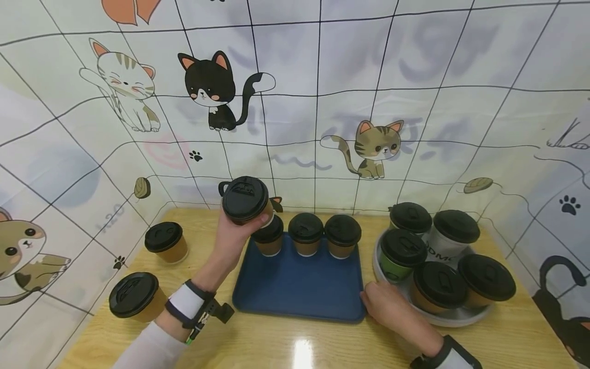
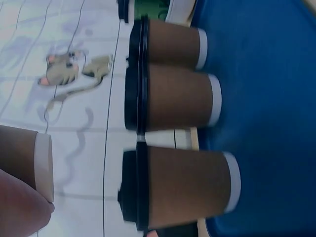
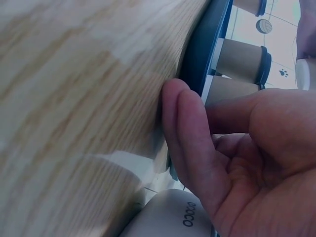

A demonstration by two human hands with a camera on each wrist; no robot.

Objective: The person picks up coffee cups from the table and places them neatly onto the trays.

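Note:
My left hand (image 1: 231, 237) grips a brown paper coffee cup (image 1: 245, 200) with a black lid, raised over the back left of the blue tray (image 1: 304, 292). In the left wrist view the base of this coffee cup (image 2: 22, 153) shows above my thumb. Three similar lidded cups stand upright along the tray's back edge: a left one (image 1: 269, 245), a middle one (image 1: 306, 236) and a right one (image 1: 342, 238). My right hand (image 1: 392, 307) pinches the tray's right rim near its front corner, fingers bent at the edge (image 3: 217, 148).
Left of the tray, two lidded brown cups stand on the wooden table (image 1: 258, 343), one farther back (image 1: 168, 243) and one nearer (image 1: 138, 297). At right, a round grey tray (image 1: 454, 320) holds several lidded cups, including a green one (image 1: 401, 256). A cat-print cloth (image 1: 295, 118) hangs behind.

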